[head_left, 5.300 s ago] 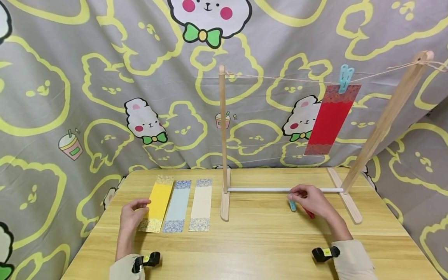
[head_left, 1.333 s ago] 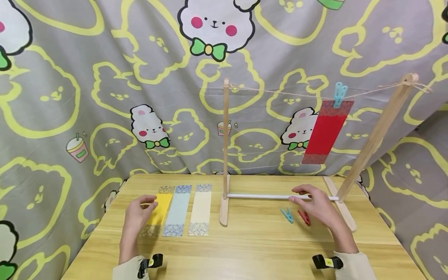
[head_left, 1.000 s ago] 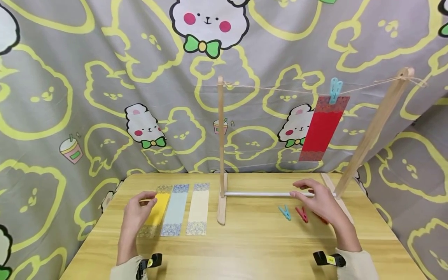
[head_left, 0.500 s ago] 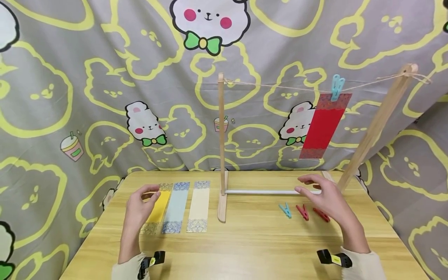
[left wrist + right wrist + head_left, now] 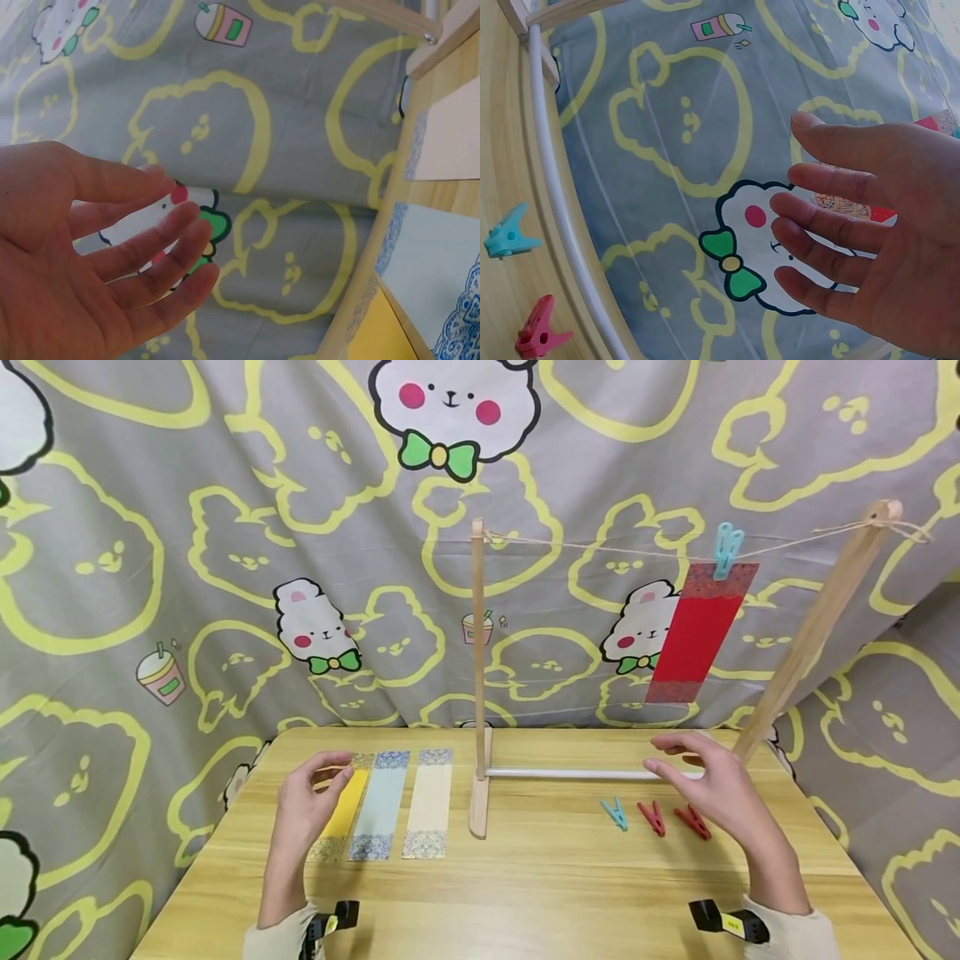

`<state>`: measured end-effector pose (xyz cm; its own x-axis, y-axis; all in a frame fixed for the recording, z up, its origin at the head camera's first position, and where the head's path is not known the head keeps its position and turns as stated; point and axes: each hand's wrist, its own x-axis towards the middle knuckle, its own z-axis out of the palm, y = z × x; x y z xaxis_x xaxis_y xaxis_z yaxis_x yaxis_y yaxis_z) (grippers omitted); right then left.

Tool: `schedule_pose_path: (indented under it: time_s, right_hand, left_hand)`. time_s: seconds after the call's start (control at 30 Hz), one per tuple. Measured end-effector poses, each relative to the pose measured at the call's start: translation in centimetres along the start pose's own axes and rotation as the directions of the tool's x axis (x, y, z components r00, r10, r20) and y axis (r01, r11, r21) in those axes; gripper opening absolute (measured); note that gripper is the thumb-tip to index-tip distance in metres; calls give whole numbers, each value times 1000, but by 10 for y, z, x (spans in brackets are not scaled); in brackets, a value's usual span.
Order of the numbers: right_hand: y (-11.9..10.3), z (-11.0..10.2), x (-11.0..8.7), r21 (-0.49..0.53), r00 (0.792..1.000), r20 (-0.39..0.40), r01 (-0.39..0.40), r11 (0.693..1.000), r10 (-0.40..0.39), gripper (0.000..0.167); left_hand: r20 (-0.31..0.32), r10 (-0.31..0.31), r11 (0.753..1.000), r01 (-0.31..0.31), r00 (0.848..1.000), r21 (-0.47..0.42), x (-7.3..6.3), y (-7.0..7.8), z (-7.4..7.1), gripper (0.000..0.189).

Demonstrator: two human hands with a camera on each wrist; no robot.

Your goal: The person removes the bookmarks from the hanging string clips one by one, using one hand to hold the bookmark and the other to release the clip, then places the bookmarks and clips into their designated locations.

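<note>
My left hand (image 5: 311, 797) is raised over the yellow paper strip (image 5: 347, 797), its fingers relaxed and holding nothing. Beside that strip lie a light blue strip (image 5: 380, 806) and a cream strip (image 5: 428, 802), all with lacy patterned ends. My right hand (image 5: 708, 781), also relaxed and holding nothing, hovers at the right of the rack's white rod (image 5: 570, 772). Near it on the table are a blue clothespin (image 5: 615, 814), a red clothespin (image 5: 652, 818) and a darker red clothespin (image 5: 692, 822). The right wrist view shows the right hand's fingers (image 5: 829, 221) spread apart.
A wooden rack with a left post (image 5: 478, 652) and a right post (image 5: 817, 627) carries a string (image 5: 585, 545). A red strip (image 5: 697, 639) hangs from it by a blue clothespin (image 5: 725, 550). A patterned curtain (image 5: 405, 552) closes off the back of the table (image 5: 525, 902).
Earlier, my right hand was down at the clothespins and my left touched the yellow strip. Both hands have lifted off, and the right has shifted right, uncovering the red clothespins.
</note>
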<state>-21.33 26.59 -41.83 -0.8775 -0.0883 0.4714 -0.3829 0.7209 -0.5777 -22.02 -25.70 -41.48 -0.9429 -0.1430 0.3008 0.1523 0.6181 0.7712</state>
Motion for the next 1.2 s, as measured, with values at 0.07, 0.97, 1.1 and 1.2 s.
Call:
schedule_pose_path:
  time_s: [0.07, 0.97, 1.1, 1.2]
  right_hand:
    - [0, -1, -1, -2, 1000, -1, -3, 1000, 3, 33]
    - [-7, -18, -2, 5, 995, -97, -17, 1000, 17, 34]
    - [-7, -19, -3, 6, 993, -117, -7, 1000, 8, 33]
    - [-8, -20, -3, 5, 992, -128, 0, 1000, 1, 34]
  left_hand:
    - [-4, 8, 1000, -8, 1000, 6, -1, -1, 0, 20]
    - [-55, 109, 992, -112, 992, -52, -3, 17, 11, 20]
    - [-53, 118, 991, -121, 992, -65, -2, 21, 13, 21]
    - [-53, 133, 988, -137, 990, -65, -3, 24, 16, 21]
